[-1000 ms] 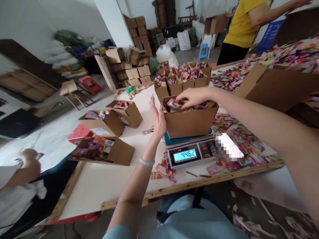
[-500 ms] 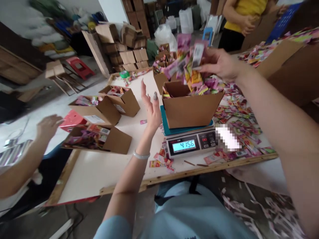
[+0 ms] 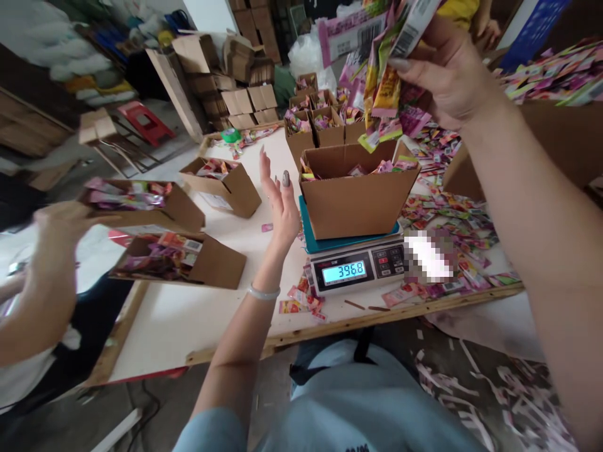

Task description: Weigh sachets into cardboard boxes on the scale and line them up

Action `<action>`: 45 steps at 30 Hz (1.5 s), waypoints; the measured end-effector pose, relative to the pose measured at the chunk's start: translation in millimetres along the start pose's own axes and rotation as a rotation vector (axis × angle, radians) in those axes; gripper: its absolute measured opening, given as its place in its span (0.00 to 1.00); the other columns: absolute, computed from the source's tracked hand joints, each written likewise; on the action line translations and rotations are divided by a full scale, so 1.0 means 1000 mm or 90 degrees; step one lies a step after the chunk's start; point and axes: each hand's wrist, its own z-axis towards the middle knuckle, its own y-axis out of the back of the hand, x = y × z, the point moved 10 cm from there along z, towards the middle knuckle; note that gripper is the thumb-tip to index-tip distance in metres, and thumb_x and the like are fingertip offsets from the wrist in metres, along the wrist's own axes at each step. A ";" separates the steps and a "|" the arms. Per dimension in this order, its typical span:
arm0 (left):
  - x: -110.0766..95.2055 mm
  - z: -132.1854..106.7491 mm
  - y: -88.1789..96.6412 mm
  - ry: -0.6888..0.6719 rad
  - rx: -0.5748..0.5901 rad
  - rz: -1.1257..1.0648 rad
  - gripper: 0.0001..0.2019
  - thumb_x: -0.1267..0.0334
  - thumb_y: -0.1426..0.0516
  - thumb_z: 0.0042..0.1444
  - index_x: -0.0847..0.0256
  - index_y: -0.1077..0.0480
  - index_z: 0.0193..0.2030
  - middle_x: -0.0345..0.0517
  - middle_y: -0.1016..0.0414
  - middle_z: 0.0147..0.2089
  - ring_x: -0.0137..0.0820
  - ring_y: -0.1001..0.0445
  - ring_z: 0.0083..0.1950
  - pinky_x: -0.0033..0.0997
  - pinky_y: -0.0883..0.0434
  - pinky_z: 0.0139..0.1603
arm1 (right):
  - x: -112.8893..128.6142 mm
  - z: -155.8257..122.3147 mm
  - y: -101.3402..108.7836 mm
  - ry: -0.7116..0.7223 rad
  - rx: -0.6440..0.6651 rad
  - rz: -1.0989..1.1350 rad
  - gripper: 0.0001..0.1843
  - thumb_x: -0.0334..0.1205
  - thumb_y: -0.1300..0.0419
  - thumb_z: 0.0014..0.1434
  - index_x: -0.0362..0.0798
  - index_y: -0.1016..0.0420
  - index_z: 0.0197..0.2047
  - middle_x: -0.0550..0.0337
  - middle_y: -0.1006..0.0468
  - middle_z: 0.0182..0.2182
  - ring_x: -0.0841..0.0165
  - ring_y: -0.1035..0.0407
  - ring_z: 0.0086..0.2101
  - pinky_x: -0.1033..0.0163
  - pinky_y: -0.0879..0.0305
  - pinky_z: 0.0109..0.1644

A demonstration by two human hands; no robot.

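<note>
A brown cardboard box (image 3: 358, 201) partly filled with colourful sachets sits on a digital scale (image 3: 353, 269) reading 396.8. My right hand (image 3: 447, 69) is raised high above the box, shut on a bunch of sachets (image 3: 386, 88) that dangle from it. My left hand (image 3: 281, 204) hovers open just left of the box, palm facing it, not touching. A pale bracelet circles that wrist.
Several open boxes of sachets (image 3: 325, 122) stand behind the scale and two more (image 3: 226, 182) lie to the left. Another person's hand (image 3: 66, 220) lifts a filled box (image 3: 141, 204) at the far left. Loose sachets (image 3: 452, 220) cover the table's right side.
My right hand pulled a handful of sachets out of the box and lifted it high. The scale dropped from 446.2 to 396.8. The person at left reached for a box and raised it.
</note>
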 end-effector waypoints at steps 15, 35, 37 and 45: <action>0.002 0.013 -0.001 0.001 0.009 -0.032 0.36 0.28 0.53 0.65 0.38 0.43 0.74 0.37 0.54 0.83 0.40 0.62 0.85 0.48 0.54 0.83 | -0.011 0.004 0.023 -0.007 -0.019 0.013 0.29 0.48 0.18 0.40 0.56 0.21 0.45 0.75 0.15 0.46 0.65 0.24 0.54 0.50 0.34 0.73; -0.046 0.149 -0.019 -0.169 0.176 0.060 0.30 0.30 0.42 0.59 0.57 0.22 0.47 0.48 0.18 0.41 0.47 0.18 0.56 0.55 0.21 0.61 | -0.012 0.002 0.025 -0.046 -0.048 -0.021 0.35 0.56 0.21 0.39 0.59 0.25 0.50 0.71 0.16 0.50 0.61 0.27 0.58 0.45 0.41 0.76; -0.037 0.137 -0.034 -0.123 0.255 0.064 0.28 0.33 0.37 0.57 0.59 0.21 0.46 0.47 0.18 0.39 0.47 0.17 0.54 0.56 0.21 0.61 | -0.004 0.001 0.032 -0.022 -0.067 -0.003 0.34 0.54 0.22 0.41 0.57 0.26 0.50 0.70 0.16 0.52 0.63 0.26 0.58 0.48 0.39 0.75; -0.039 0.124 -0.013 -0.030 0.168 0.011 0.24 0.49 0.37 0.66 0.63 0.29 0.62 0.44 0.20 0.49 0.41 0.24 0.64 0.54 0.34 0.74 | 0.038 -0.012 0.062 0.086 -0.081 -0.022 0.27 0.51 0.22 0.47 0.57 0.26 0.47 0.73 0.19 0.52 0.63 0.28 0.61 0.51 0.31 0.71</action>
